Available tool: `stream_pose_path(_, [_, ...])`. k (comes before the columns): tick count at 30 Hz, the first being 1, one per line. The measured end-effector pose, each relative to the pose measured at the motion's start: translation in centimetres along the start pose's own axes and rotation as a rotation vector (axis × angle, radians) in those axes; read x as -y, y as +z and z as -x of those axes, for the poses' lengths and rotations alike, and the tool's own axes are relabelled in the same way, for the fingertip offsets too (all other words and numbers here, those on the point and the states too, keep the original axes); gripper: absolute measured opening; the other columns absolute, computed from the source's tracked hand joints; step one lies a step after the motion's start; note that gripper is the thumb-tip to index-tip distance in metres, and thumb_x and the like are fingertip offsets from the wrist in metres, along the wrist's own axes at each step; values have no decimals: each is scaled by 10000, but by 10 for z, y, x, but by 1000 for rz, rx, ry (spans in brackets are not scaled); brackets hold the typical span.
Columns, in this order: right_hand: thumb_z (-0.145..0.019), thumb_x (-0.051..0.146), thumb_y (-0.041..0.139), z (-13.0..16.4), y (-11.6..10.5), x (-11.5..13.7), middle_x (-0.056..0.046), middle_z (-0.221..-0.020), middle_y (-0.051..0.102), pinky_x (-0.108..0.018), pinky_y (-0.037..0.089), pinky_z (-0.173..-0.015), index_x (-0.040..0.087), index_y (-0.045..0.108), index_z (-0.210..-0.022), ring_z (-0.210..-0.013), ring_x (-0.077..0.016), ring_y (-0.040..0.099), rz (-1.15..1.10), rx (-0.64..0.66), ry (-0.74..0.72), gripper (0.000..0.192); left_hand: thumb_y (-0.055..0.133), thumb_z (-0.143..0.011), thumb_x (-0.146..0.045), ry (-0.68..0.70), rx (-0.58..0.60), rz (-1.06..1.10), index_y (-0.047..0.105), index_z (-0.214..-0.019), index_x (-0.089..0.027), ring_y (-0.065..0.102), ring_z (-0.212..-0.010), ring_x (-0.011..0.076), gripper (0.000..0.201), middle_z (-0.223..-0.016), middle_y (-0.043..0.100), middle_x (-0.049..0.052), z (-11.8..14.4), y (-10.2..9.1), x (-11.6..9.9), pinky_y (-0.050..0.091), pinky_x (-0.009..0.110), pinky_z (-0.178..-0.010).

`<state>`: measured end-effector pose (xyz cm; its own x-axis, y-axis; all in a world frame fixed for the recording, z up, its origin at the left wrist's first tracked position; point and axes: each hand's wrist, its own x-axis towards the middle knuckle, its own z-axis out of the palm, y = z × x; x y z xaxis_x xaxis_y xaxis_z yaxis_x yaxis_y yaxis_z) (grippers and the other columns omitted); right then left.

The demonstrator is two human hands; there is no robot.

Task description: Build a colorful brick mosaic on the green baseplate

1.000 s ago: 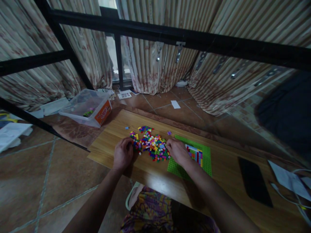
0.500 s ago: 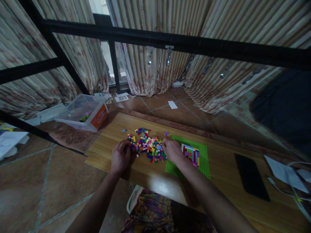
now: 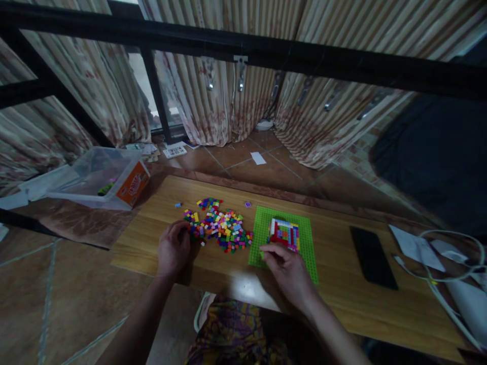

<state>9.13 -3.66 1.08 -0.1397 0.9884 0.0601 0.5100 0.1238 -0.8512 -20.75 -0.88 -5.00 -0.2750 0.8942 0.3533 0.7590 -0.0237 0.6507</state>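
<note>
A loose heap of small toy building bricks (image 3: pixel 225 229) in many colours lies on the wooden table. At its left edge rests my left hand (image 3: pixel 174 248), fingers curled together; whatever they hold, if anything, is hidden. My right hand (image 3: pixel 287 266) is over the front of the green studded baseplate (image 3: pixel 314 253), thumb and fingertips pinched. What sits in that pinch is too small to name. On the plate is a square pattern of coloured bricks (image 3: pixel 284 229), partly covered by my right hand.
A purple piece (image 3: pixel 248 204) and a blue brick (image 3: pixel 178 205) lie apart from the heap. Farther right are a black phone-like slab (image 3: pixel 373 257) and a white cable (image 3: pixel 452 279). A clear plastic bin (image 3: pixel 99 175) stands beyond the table's left end. A black rail (image 3: pixel 228 38) crosses above.
My right hand has moved from the heap's right edge back toward me, over the front of the baseplate. My left hand stays by the heap. The view has turned somewhat right.
</note>
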Motion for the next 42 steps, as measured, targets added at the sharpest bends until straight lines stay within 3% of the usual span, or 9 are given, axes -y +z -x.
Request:
stream_pose_path(4, [-892, 336, 535, -3, -32, -26, -44, -987, 715, -321, 507, -809, 238, 701, -955, -912, -193, 664, 18, -144, 23, 203, 488, -821, -235, 3, -3, -14, 646, -961, -186, 626, -1014, 234, 217, -1071, 673, 83, 0, 1, 1, 493, 388, -934])
stream_pose_path(8, [-902, 321, 499, -23, -52, -33, -62, -1019, 713, -367, 508, -843, 229, 694, -961, -933, -215, 664, 176, -145, -42, 224, 491, -817, -236, 6, -8, -16, 647, -955, -187, 628, -1008, 232, 214, -1062, 674, 80, -1, 1, 2, 495, 382, -931])
stream_pose_path(16, [-913, 233, 450, -40, -45, -46, -72, -1033, 697, -392, 512, -856, 241, 655, -1089, -949, -223, 642, 372, 7, -222, 270, 491, -811, -234, 18, -16, -3, 645, -949, -189, 630, -990, 229, 211, -1046, 677, 79, -1, 1, 0, 498, 376, -919])
stream_pose_path(42, [-889, 188, 466, -45, -47, -34, -47, -911, 693, -357, 483, -778, 247, 676, -1040, -843, -218, 608, 481, 65, -263, 266, 486, -815, -233, 0, 0, -24, 637, -960, -197, 627, -1005, 229, 213, -1063, 673, 76, 0, 1, 1, 497, 380, -923])
